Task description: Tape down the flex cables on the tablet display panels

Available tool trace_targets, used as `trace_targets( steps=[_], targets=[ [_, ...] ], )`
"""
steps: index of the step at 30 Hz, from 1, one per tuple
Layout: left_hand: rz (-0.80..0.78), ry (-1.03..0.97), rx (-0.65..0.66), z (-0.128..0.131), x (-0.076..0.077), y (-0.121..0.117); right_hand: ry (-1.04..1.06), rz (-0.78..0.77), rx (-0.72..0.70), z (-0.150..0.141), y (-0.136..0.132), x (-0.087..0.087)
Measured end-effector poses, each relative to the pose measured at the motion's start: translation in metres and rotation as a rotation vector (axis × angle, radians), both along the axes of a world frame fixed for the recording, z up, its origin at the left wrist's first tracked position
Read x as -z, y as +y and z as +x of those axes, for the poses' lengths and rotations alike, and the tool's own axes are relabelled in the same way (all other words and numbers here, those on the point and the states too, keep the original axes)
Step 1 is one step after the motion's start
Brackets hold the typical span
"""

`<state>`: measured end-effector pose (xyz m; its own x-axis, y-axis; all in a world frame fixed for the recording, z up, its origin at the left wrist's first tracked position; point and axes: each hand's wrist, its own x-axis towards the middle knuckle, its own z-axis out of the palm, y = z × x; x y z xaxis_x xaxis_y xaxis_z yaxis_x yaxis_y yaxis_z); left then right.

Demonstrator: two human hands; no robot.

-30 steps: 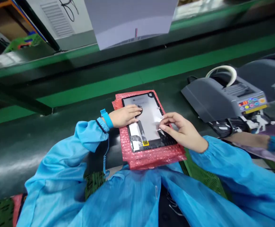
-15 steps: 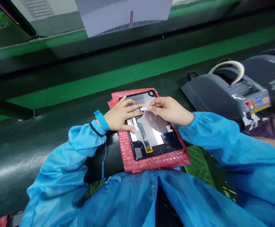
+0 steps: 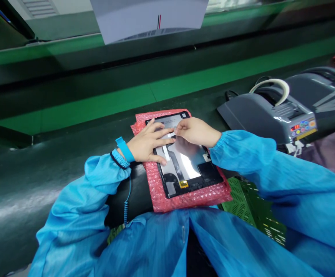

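A tablet screen panel (image 3: 189, 165), silvery back up with black edges, lies on red bubble wrap (image 3: 161, 198). Across its left side my left hand (image 3: 148, 142) rests flat with fingers spread. My right hand (image 3: 192, 130) pinches the end of a short strip of white tape (image 3: 171, 135) close to the left fingertips. Another white strip (image 3: 165, 152) is on the panel between my left thumb and index finger. Near the panel's lower edge is a small yellow patch (image 3: 184, 184). My left wrist wears a blue strap (image 3: 125, 149) with a coiled cord.
Grey tape dispensers (image 3: 259, 115) stand on the dark bench at the right, the nearer with a lit red display. Green crates (image 3: 239, 202) sit below the bench edge. A white printed sheet (image 3: 150, 19) hangs at the far side.
My right hand has shifted slightly left, nearer the left fingertips, and less of the tape strip shows. The left hand stays spread on the panel. The camera view has turned slightly.
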<state>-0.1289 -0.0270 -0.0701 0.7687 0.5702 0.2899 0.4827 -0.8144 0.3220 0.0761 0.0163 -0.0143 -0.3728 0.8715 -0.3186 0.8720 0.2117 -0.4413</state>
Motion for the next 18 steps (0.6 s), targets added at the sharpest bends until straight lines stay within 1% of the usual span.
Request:
trace_targets(
  steps=[5, 10, 13, 15, 18],
  targets=[
    [-0.008, 0.010, -0.012, 0.001, -0.001, 0.000, -0.146, 0.037, -0.037, -0.007, -0.004, -0.009],
    [-0.001, 0.005, -0.004, 0.001, 0.000, 0.000, -0.212, 0.080, -0.064, -0.011, -0.007, -0.011],
    [0.006, 0.011, -0.001, 0.001, 0.001, 0.001, -0.252, 0.108, -0.091, -0.013, -0.003, -0.013],
    [0.008, 0.014, 0.005, 0.000, 0.001, 0.001, -0.292, 0.069, -0.103, -0.013, 0.003, -0.014],
    [0.007, 0.015, 0.008, -0.001, 0.002, 0.002, -0.369, -0.046, -0.134, -0.013, 0.016, -0.017]
  ],
)
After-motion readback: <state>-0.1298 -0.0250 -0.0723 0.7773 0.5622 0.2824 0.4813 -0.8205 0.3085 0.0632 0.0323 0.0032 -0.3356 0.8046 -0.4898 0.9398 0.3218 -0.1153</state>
